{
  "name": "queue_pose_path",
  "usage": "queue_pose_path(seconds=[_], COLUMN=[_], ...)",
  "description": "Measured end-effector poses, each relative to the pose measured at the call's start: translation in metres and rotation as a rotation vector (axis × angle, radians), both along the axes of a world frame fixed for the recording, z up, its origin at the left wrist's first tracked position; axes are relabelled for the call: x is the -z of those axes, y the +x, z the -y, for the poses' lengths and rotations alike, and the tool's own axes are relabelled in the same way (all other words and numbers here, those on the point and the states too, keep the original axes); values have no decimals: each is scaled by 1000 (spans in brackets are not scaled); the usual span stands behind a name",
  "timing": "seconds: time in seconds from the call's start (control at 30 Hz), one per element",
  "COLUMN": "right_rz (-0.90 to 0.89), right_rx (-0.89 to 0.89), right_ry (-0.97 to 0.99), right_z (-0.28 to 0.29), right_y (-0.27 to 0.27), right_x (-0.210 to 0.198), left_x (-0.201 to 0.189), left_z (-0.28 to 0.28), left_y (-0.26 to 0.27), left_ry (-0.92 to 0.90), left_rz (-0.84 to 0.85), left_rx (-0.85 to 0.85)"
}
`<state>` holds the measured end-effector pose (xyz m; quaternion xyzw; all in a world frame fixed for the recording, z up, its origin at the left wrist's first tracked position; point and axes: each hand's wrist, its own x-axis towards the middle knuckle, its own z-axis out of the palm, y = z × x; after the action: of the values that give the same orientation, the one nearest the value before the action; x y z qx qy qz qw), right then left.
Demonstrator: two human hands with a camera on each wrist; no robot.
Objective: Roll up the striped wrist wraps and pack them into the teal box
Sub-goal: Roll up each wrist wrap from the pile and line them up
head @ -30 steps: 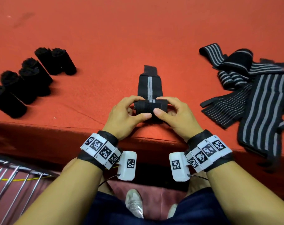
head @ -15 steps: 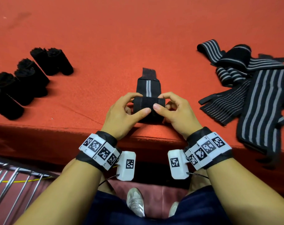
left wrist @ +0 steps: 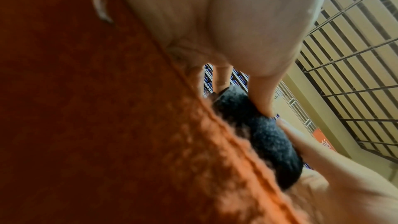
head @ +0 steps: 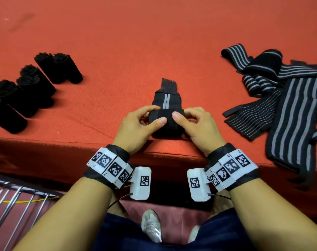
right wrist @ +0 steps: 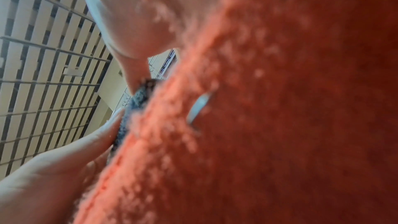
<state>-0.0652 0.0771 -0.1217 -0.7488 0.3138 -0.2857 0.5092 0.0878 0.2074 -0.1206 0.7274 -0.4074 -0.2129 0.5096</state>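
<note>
Wrap [head: 166,122] rolled further, flat tail shorter than before | left hand [head: 136,129] and right hand [head: 197,129] fingers curled, pinching roll | near surface [head: 154,42] front edge.

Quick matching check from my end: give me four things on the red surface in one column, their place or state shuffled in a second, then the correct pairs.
Things:
1. wrap being rolled
2. finished black rolls
3. loose striped wraps
4. dark end tab

Place or state:
A. heaped unrolled at the right
B. lying flat beyond the roll, not yet wound in
C. gripped by the left hand and the right hand
D. lined up at the left

Pairs: 1-C, 2-D, 3-A, 4-B
</note>
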Motion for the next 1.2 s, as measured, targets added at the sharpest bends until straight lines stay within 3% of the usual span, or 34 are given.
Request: queue_pose_path(seconds=[0.1,0.23,0.53,0.67,0.93,1.03,1.2], right_rz=[68,11,-130,-151,-27,64,61], right_rx=[-148,-287,-271,-297,-333,-306,-286], right_ry=[-74,-148,75,134,232,156,68], right_z=[-2,-2,6,10,3,-2,2], right_y=[-7,-10,-3,-3,-5,-10,-12], right_x=[-3,-4,-3,-11,-17,-13,-6], left_x=[0,0,-14,-18,-16,-15,-12], left_z=[2,3,4,9,11,12,10], left_y=[0,-1,-11,-6,-2,-2,-4], left_ry=[23,55,283,328,317,311,240], left_rz=[41,43,249,211,205,212,193], left_rx=[-38,-32,-1,9,-2,-14,-48])
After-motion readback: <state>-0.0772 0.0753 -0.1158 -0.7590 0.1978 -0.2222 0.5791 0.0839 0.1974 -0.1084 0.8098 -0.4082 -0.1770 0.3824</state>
